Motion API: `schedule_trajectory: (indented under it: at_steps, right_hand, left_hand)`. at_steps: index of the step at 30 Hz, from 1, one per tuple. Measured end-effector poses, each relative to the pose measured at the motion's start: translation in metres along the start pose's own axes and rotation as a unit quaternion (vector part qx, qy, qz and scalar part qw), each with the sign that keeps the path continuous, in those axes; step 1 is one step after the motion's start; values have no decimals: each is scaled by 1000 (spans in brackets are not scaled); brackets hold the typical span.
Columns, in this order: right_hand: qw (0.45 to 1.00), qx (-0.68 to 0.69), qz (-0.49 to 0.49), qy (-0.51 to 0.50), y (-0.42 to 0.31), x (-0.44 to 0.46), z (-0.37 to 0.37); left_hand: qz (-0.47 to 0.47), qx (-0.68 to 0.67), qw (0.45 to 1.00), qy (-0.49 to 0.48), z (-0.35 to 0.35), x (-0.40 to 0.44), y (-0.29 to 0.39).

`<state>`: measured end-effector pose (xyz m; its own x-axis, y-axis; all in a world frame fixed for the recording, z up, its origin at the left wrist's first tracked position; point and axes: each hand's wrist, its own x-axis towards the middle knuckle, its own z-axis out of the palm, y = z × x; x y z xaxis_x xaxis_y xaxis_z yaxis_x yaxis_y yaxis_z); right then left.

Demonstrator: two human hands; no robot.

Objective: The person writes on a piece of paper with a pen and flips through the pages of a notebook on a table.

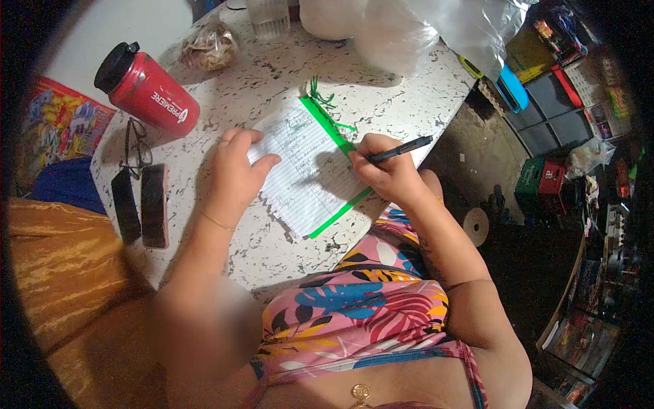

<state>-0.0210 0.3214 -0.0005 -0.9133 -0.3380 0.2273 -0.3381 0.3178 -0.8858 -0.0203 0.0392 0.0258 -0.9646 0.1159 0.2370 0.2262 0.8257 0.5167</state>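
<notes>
A sheaf of lined paper [300,163] with handwriting and a ragged edge lies on the table, backed by a bright green cover [332,221]. Green cord [320,95] is tied at its top corner. My right hand [390,170] rests on the page's right side, fingers closed round a dark pen [402,149]. The pen's tip is hidden behind the fingers. At the left edge of the page lies my left hand [238,163], thumb apart from the loosely bent fingers, with nothing in it.
On the speckled white table [204,266] stand a red tumbler [153,95], eyeglasses [138,151], a phone [154,204] and a dark flat case [126,204]. Farther back are a bagged item [208,48], a clear glass [268,17] and plastic bags [395,34]. Crates [541,184] stand right.
</notes>
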Motion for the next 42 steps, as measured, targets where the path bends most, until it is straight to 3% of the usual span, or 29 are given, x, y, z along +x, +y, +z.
schedule_trajectory:
  at_steps: [5,11,23,26,29,30,31,32,34,35,36,39,42]
  right_hand:
    - [997,57,43,-10,4,-3,-1]
    - [1000,-1,-14,-1,5,0,0]
    - [1000,-3,-7,-5,4,0,-2]
    - [999,-27,15,13,0,1,-2]
    - [998,54,-8,26,12,-1,0]
    - [993,62,21,101,11,-2,0]
    - [981,70,51,174,8,-2,0]
    - [940,197,141,240,1,-1,-8]
    - [870,381,112,291,26,3,-25]
    - [747,573,122,315,30,7,-29]
    - [712,624,112,302,32,7,-32]
    - [746,593,94,287,36,7,-29]
    - [737,610,80,282,39,7,-27]
  left_hand:
    - [-1,-2,1000,-1,0,0,-1]
    - [8,0,1000,9,2,-1,-2]
    - [-5,-8,1000,0,0,0,1]
    - [0,-5,1000,-1,2,1,-2]
    - [-6,-2,1000,-6,1,1,-1]
    - [-6,-1,1000,-7,1,1,-1]
    - [-7,-1,1000,-8,0,1,0]
    - [-10,3,1000,-8,0,1,1]
    - [-19,13,1000,-9,-2,0,3]
    - [-20,17,1000,-11,-3,-1,3]
    - [-22,22,999,-13,-3,-1,3]
    - [-26,27,999,-16,-4,-1,4]
    - [-36,14,999,-16,-4,-1,6]
